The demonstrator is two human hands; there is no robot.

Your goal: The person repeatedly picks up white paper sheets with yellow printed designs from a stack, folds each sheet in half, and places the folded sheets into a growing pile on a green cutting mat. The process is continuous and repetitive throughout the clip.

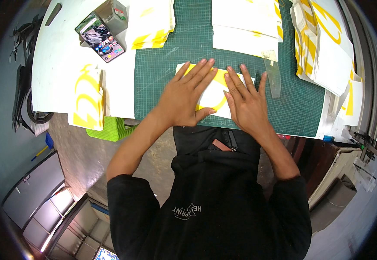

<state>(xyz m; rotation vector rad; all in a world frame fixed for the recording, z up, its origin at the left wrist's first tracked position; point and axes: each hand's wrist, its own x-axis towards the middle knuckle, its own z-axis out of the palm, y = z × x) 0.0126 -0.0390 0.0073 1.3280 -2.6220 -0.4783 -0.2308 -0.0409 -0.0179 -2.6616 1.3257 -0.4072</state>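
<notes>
With the sheet taken as clock centre and 12 o'clock pointing away from the wearer, observations are as follows. White-and-yellow sheet (218, 96) lies flat on the green cutting mat (156, 80), close to the mat's near edge; mat rests on the white surface (58, 71). Left hand (183, 96) covers the sheet's 9 o'clock side, palm down, thumb pointing to about 5; right hand (248, 103) covers the 3 o'clock side, also palm down. Hands are apart from each other, fingers extended, pressed flat on the sheet rather than clamped on it; fingertips of both pass its far edge. Translucent strip (274, 80) at 3 o'clock, just beside the right hand. Printed stacks, white with yellow: left stack (87, 97) at 9, far-left stack (151, 24) between 10 and 11, far stack (242, 41) at 1, right stack (333, 56) between 2 and 3. Phone (101, 38), screen lit, at 10, tilted against a grey block (114, 17). Bright green plastic item (108, 131) below surface level at 8.
</notes>
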